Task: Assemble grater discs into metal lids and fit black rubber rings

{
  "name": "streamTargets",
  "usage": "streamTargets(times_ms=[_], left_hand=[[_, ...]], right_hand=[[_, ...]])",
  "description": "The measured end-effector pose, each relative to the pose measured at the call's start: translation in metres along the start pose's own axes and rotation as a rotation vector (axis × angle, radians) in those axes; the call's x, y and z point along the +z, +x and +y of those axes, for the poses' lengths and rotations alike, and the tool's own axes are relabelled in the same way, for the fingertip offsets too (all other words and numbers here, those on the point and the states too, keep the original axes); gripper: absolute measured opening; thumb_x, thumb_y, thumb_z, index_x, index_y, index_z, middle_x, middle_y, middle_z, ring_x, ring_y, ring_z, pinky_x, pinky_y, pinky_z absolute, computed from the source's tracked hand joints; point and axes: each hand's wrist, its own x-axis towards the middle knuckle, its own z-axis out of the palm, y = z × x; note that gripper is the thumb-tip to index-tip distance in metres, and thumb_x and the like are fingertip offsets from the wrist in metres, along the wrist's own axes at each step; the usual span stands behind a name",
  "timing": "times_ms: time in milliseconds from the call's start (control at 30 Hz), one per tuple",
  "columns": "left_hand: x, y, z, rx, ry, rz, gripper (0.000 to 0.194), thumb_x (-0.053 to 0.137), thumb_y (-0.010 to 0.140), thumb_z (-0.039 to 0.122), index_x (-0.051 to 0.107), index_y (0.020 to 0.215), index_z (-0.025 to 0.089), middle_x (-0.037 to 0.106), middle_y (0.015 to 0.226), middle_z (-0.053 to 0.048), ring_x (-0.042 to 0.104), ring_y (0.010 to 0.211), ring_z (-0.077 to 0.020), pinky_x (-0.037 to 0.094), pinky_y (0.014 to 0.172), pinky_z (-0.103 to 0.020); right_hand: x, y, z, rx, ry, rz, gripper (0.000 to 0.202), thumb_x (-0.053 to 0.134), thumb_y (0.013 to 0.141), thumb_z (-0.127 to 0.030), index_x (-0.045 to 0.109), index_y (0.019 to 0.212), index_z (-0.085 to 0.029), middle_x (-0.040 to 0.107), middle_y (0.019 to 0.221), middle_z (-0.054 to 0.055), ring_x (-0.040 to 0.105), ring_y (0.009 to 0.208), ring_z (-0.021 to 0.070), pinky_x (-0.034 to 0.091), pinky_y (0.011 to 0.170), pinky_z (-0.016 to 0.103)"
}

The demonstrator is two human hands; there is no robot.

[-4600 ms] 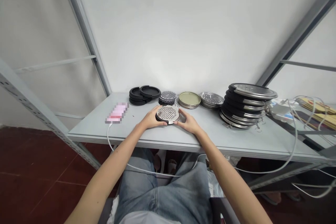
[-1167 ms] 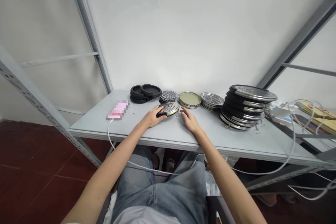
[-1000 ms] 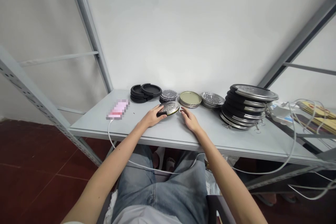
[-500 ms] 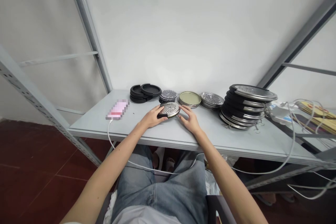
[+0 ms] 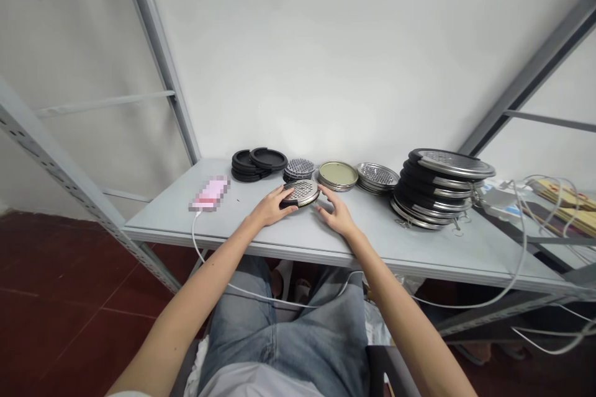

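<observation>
A round perforated metal disc [image 5: 305, 189] with a black rim on its left side lies on the grey table in front of me. My left hand [image 5: 272, 206] grips its left edge, fingers on top and thumb along the front. At the right edge is my right hand [image 5: 337, 214], fingers apart, the fingertips touching or almost touching the rim. Just behind the disc stand a small stack of studded discs [image 5: 299, 167], a stack of olive-coloured round plates [image 5: 338, 173] and a stack of perforated metal discs [image 5: 376, 176].
Black round rings [image 5: 267, 159] are piled at the back left. A tall stack of black-rimmed metal discs [image 5: 433, 189] stands on the right. A phone [image 5: 210, 193] with a white cable lies at left on the table [image 5: 326, 242]. Metal shelf posts [image 5: 161, 56] flank the table.
The camera view has shifted very slightly. Both hands stay at the disc, with the right fingertips barely moved.
</observation>
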Motion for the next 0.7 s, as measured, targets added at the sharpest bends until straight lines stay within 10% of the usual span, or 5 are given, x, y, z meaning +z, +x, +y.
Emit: streamTargets(times_ms=[700], left_hand=[[0.0001, 0.0006, 0.0032, 0.065, 0.131, -0.007, 0.078, 0.059, 0.083, 0.064, 0.045, 0.145, 0.019, 0.037, 0.153, -0.016, 0.034, 0.142, -0.0346, 0.031, 0.116, -0.048]], right_hand=[[0.0013, 0.0030, -0.0004, 0.347, 0.129, 0.080, 0.053, 0.050, 0.087, -0.046, 0.057, 0.128, -0.013, 0.072, 0.106, 0.015, 0.068, 0.093, 0.0271, 0.054, 0.084, 0.044]])
